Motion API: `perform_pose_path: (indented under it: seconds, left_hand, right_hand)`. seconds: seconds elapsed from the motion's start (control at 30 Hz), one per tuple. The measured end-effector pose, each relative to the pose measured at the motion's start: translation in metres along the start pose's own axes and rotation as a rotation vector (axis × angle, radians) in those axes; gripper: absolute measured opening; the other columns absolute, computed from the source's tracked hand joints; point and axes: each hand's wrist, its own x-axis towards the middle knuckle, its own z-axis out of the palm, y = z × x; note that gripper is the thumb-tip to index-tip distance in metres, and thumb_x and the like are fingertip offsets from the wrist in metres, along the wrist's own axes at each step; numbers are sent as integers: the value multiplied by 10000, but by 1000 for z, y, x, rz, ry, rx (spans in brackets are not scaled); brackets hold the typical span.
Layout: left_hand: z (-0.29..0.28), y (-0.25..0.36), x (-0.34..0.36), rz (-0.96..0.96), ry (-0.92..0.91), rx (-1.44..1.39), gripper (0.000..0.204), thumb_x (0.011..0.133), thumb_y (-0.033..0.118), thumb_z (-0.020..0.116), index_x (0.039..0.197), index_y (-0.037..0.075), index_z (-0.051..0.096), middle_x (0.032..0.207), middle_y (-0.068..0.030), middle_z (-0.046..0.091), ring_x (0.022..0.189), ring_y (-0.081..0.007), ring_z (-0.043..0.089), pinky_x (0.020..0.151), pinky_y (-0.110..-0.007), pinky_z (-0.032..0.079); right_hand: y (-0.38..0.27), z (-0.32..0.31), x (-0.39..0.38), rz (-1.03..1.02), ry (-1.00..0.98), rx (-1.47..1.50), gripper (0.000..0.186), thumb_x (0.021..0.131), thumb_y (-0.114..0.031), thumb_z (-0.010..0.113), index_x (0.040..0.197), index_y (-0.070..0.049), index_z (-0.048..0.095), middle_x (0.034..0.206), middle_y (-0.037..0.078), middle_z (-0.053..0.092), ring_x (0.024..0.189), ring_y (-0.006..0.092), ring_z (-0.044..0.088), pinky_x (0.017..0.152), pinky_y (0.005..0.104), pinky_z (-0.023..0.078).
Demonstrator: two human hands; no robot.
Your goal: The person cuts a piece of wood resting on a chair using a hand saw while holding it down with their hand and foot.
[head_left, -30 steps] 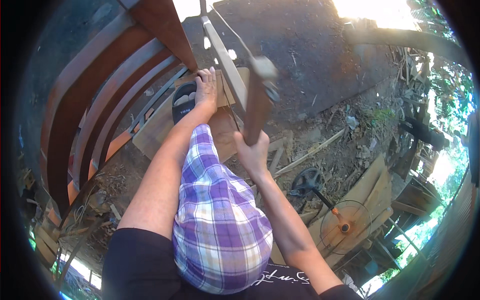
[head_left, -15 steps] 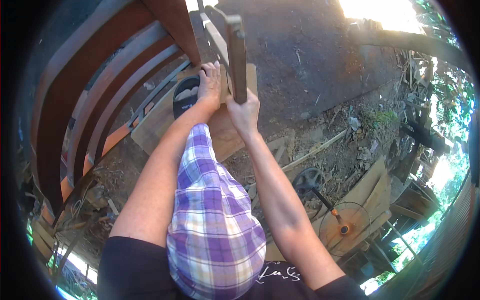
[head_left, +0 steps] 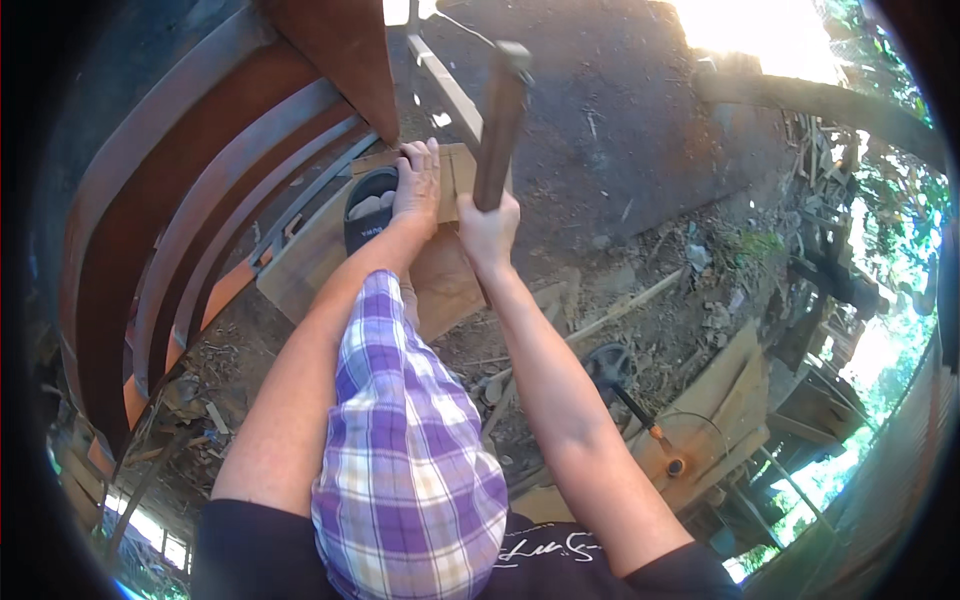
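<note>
by the right grip [head_left: 488, 232], a brown bar-like tool [head_left: 499, 140] is clenched at its lower end, so that its shaft is raised above the fist and its top is leaned slightly to the right. by the left grip [head_left: 418, 188], set just left of the right one and apart from it, the wooden board [head_left: 310, 262] is covered near its far edge, with the fingers pointed away from the body; whether anything is grasped beneath them cannot be told. just left of the left grip, a black sandal [head_left: 362, 238] is worn on a foot that is planted on the board. beyond the right grip, a pale batten [head_left: 447, 85] is partly hidden by the tool. to the left of the left grip, a large brown frame with curved slats [head_left: 112, 250] is seen, and one of its pointed panels [head_left: 350, 60] is ended close to the fingertips. to the right of the right grip, ground strewn with scraps [head_left: 640, 250] is shown; nearer the body, a black wheel-like piece [head_left: 608, 362] is partly covered by the right forearm.
</note>
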Motion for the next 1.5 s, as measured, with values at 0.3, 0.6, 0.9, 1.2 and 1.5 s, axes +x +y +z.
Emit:
perform_pose_path:
  seconds: [0.3, 0.6, 0.9, 1.2, 1.5]
  left_hand:
    - [-7, -2, -4, 32, -36, 58, 710, 898, 290, 504, 1508, 19, 264, 1342, -198, 412, 1215, -365, 384, 956, -447, 355]
    - [-1, 3, 0, 10, -37, 43, 681, 909, 274, 478, 1504, 16, 271, 1352, -194, 402, 1222, -364, 379, 959, -454, 335]
    - [-12, -4, -3, 26, -41, 22, 755, 882, 328, 518, 1507, 0, 251, 1352, -197, 402, 1223, -372, 381, 962, -457, 349]
    - [-5, -2, 0, 11, -6, -4, 592, 940, 192, 420, 1495, 22, 302, 1323, -214, 442, 1207, -367, 407, 956, -439, 362]
    - [5, 3, -1, -2, 24, -59, 960, 752, 408, 640, 1495, -44, 235, 1370, -218, 381, 1272, -379, 354, 1001, -438, 337]
  right_hand:
    - [-24, -57, -69, 97, -152, 38, 108, 804, -45, 607, 881, 27, 629, 667, 89, 589, 642, 115, 571, 598, 303, 464]
    - [-30, -47, -34, 171, -94, 7, 65, 775, -35, 612, 750, 3, 565, 607, 70, 540, 583, 126, 522, 560, 318, 425]
    - [-6, -25, -31, -105, -113, 20, 153, 775, -47, 606, 907, 13, 655, 674, 151, 622, 627, 196, 635, 618, 340, 486]
    - [-53, -84, -74, 133, -148, 24, 88, 797, -29, 612, 744, 21, 563, 621, 24, 539, 595, 97, 510, 561, 293, 433]
    - [19, 7, 10, -60, -64, -39, 114, 764, -63, 609, 811, 41, 604, 614, 51, 584, 601, 127, 565, 556, 334, 442]
